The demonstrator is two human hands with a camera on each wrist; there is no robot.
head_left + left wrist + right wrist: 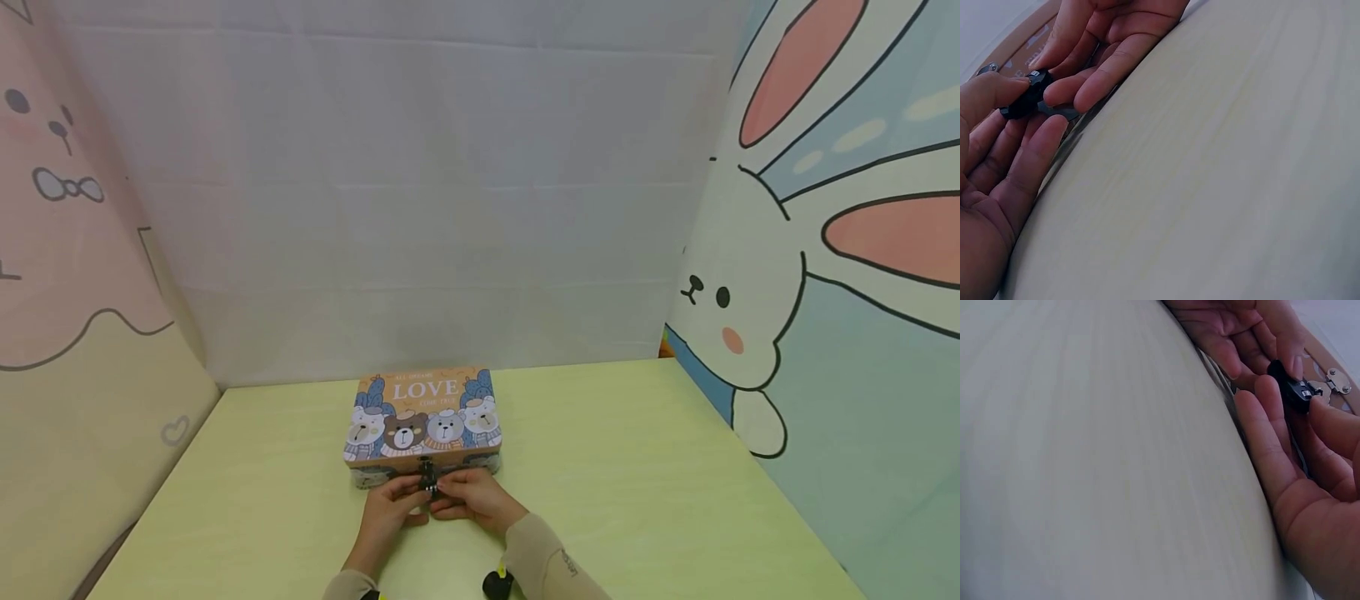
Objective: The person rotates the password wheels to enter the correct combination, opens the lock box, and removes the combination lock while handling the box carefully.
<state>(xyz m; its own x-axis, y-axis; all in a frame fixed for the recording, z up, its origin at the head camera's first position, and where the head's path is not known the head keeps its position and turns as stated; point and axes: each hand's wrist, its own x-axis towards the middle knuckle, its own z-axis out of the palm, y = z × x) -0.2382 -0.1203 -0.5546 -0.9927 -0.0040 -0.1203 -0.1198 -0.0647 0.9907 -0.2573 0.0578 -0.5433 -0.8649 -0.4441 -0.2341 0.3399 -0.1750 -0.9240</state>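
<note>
A small black combination padlock with pale number wheels hangs at the front latch of a rectangular tin box. The box has an orange lid with cartoon bears and the word LOVE. My left hand pinches one side of the padlock, its thumb on top and fingers curled beneath. From the other side my right hand pinches it too, thumb tip at its edge. In the right wrist view the padlock joins a silver metal latch on the box front. Fingers partly cover the padlock in the left wrist view.
The box stands on a pale yellow-green table, near its back edge. A white cloth hangs behind. Printed cartoon panels stand at both sides, with a rabbit on the right one. A dark round object is at the right sleeve.
</note>
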